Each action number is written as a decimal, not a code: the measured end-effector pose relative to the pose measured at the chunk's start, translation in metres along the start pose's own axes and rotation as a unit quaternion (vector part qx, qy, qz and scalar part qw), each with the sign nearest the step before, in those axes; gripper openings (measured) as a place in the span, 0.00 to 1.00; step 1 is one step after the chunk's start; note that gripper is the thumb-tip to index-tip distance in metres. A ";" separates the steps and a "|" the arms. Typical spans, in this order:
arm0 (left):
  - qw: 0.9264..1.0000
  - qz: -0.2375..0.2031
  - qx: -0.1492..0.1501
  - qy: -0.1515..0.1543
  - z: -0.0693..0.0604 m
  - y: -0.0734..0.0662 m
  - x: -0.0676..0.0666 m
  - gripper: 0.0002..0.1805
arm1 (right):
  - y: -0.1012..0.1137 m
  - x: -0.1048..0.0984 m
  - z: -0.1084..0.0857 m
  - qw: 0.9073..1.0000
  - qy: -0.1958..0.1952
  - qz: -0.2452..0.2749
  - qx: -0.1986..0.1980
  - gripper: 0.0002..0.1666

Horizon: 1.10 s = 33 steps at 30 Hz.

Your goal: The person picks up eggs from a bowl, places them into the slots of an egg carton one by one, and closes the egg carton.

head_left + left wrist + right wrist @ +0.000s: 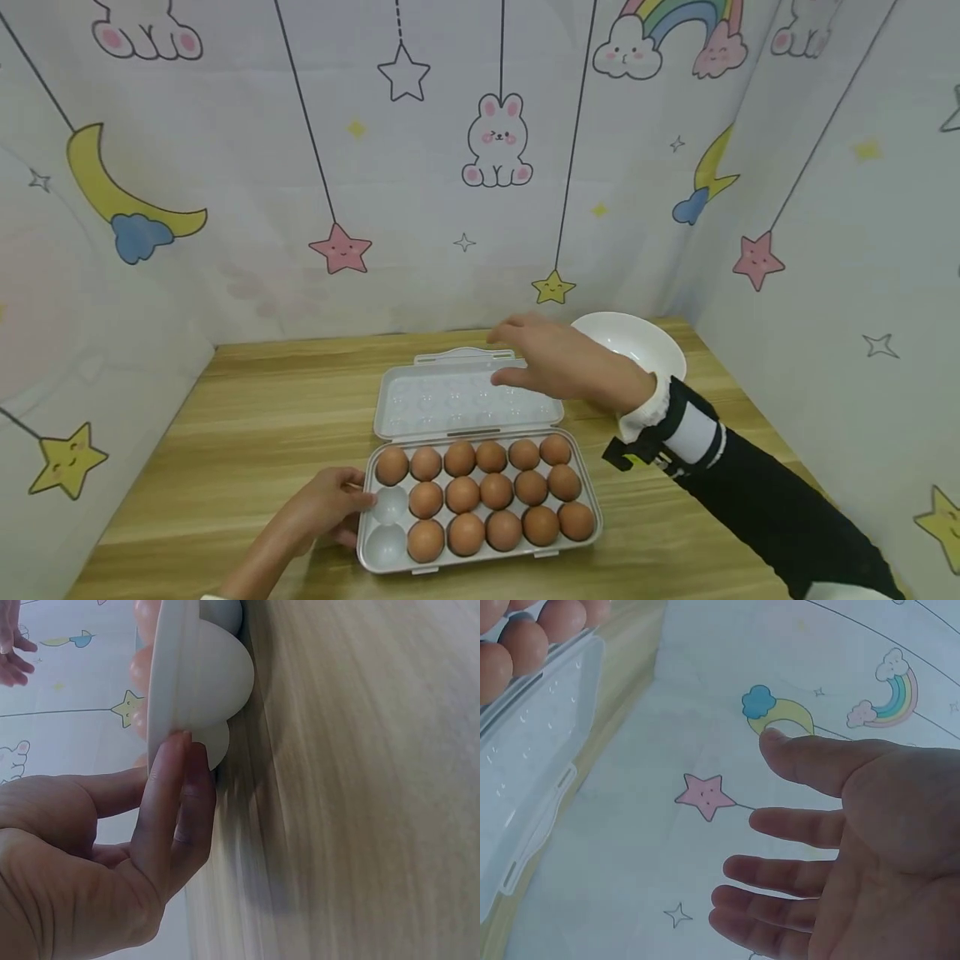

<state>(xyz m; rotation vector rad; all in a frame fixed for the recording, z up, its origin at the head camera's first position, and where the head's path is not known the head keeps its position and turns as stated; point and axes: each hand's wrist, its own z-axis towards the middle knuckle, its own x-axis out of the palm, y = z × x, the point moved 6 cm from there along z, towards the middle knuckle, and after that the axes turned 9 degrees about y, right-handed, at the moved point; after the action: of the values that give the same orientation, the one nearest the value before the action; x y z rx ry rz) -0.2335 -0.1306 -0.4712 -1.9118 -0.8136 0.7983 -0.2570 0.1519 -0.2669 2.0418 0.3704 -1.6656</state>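
Note:
A plastic egg carton (pixel 480 550) lies on the table with its lid folded back. Brown eggs (pixel 496 491) fill most of its cups, and two cups at the left end hold none. At that end my left hand (pixel 330 504) pinches the rim, thumb on top and fingers beneath, as the left wrist view also shows near the fingers (pixel 161 802). Above the clear lid (pixel 465 396) hovers my right hand (pixel 566 358), fingers spread and holding nothing. The right wrist view shows its bare palm (pixel 900 825).
Behind my right wrist stands a white bowl (pixel 645 337), partly hidden, at the table's back right. The wooden table (pixel 247 425) is bounded at the back and sides by a patterned cloth (pixel 427 167) with stars and rabbits.

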 end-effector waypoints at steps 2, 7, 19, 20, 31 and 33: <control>1.000 0.000 0.000 0.000 -0.001 0.000 0.000 0.16 | -0.007 -0.008 -0.007 1.000 0.000 0.001 0.009 0.35; 1.000 0.000 0.005 0.004 -0.002 -0.002 0.000 0.16 | -0.032 -0.020 -0.023 0.998 0.005 0.026 0.049 0.42; 1.000 0.001 -0.003 0.004 -0.004 -0.003 0.000 0.15 | -0.111 -0.032 -0.055 0.991 0.004 0.039 0.130 0.42; 1.000 0.001 -0.004 0.004 -0.005 -0.003 0.000 0.15 | -0.117 -0.033 -0.058 0.990 0.005 0.041 0.134 0.42; 1.000 -0.006 -0.001 0.005 -0.005 -0.002 0.000 0.17 | -0.162 -0.025 -0.071 0.982 0.021 0.054 0.179 0.46; 1.000 -0.007 -0.002 0.005 -0.004 -0.001 0.000 0.17 | -0.169 -0.020 -0.069 0.981 0.023 0.055 0.184 0.47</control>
<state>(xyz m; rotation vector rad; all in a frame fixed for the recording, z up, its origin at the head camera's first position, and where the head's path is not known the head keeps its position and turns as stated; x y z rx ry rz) -0.2303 -0.1325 -0.4684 -1.9105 -0.8221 0.7778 -0.2866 0.3332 -0.2697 2.3183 -0.0426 -1.7198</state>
